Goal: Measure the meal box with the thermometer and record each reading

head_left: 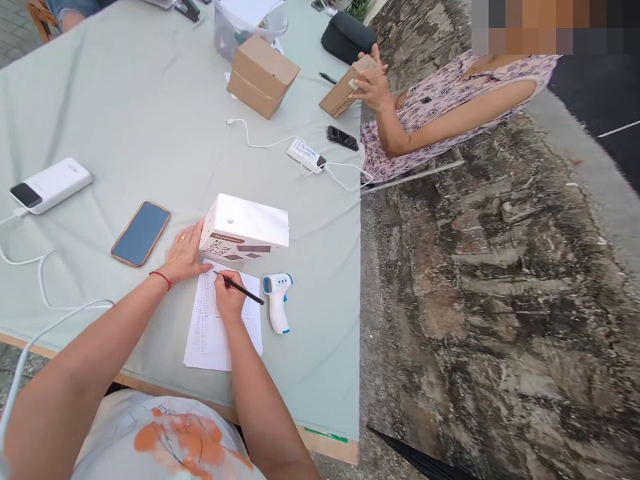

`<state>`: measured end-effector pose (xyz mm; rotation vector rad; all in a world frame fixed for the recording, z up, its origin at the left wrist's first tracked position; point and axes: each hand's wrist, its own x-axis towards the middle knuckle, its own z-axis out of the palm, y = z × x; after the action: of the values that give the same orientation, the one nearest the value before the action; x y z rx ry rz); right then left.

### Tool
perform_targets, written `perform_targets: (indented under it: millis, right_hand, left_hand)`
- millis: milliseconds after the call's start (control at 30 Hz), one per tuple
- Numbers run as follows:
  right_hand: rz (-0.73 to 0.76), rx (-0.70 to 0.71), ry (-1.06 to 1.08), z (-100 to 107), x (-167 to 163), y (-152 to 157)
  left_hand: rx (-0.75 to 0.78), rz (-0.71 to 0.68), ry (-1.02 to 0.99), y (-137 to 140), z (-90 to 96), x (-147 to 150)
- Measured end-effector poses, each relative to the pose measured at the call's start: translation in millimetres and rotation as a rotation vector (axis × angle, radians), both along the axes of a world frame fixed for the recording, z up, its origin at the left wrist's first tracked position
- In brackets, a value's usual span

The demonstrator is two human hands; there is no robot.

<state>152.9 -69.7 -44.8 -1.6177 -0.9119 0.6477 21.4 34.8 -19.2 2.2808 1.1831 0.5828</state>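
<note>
A black pen (245, 291) is gripped in my right hand (230, 297), its tip near the top of a sheet of paper (220, 340) covered with rows of writing. My left hand (185, 255) lies flat with fingers stretched along the left side of a white printed box (260, 223); its thumb reaches the paper's top edge. The box stands just beyond the paper. Right of the paper lies a white and blue infrared thermometer (277, 303). A smartphone (141, 233) in an orange-edged case rests to the left of my left hand.
A white power bank (51, 185) with a cable is at the left. Farther off are a brown carton (263, 77), a plastic tub (227, 33), a second power bank (307, 155), a dark device (343, 137) and a black case (347, 37). Another person holds a small carton (345, 90) at the right edge.
</note>
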Motion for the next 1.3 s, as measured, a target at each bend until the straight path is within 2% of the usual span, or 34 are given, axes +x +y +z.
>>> perform_targets:
  millis: [667, 1067, 1300]
  right_hand:
    - [0.038, -0.071, -0.025, 5.2, -0.3, -0.2]
    - [0.020, -0.028, 0.003, 2.3, -0.8, 0.2]
    - [0.036, -0.047, -0.012, 4.1, -1.9, 0.3]
  left_hand:
    - [0.018, 0.001, 0.001, -0.3, -1.0, 1.5]
    - [0.004, 0.009, 0.006, -0.1, -0.3, 0.9]
    - [-0.021, 0.015, 0.007, -1.0, 3.6, 0.8]
